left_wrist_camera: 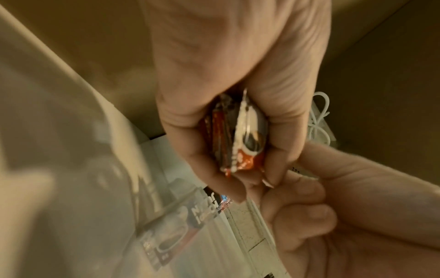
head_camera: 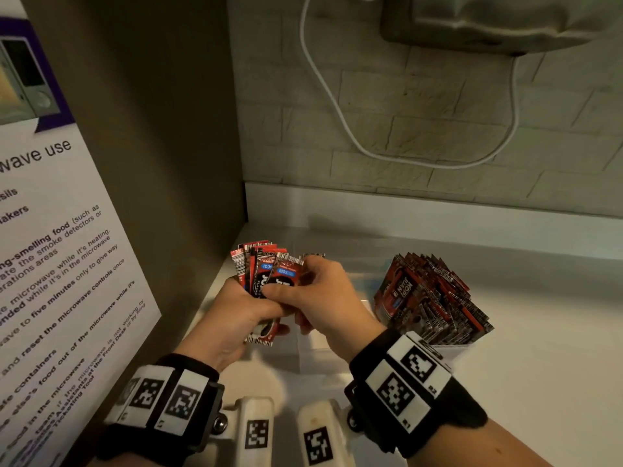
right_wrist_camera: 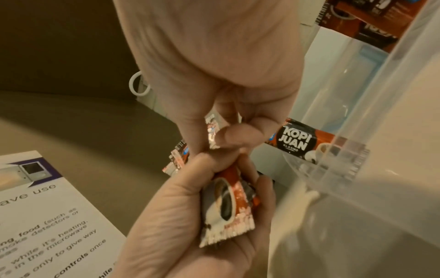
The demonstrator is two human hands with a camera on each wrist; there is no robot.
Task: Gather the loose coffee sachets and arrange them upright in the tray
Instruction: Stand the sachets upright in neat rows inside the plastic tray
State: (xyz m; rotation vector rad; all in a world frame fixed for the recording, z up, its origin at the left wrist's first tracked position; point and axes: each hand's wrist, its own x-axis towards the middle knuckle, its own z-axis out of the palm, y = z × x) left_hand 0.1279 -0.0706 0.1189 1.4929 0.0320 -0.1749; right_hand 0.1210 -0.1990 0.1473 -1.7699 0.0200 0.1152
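Note:
My left hand [head_camera: 242, 308] grips a fanned bundle of red and black coffee sachets [head_camera: 266, 271] upright, above the counter's left corner. My right hand [head_camera: 293, 291] meets it from the right and pinches one sachet [right_wrist_camera: 214, 129] at the bundle's front between thumb and finger. The left wrist view shows the bundle [left_wrist_camera: 238, 135] edge-on inside my left fist. A clear plastic tray [head_camera: 451, 349] stands to the right, with several sachets [head_camera: 431, 298] packed upright in its right part. One more sachet [right_wrist_camera: 297, 143] lies flat by the tray's clear wall [right_wrist_camera: 357, 131].
A brown side panel [head_camera: 168, 163] with a laminated microwave notice [head_camera: 60, 264] closes off the left. A brick wall with a looping white cable [head_camera: 337, 106] stands behind. The white counter [head_camera: 556, 332] stretches to the right of the tray.

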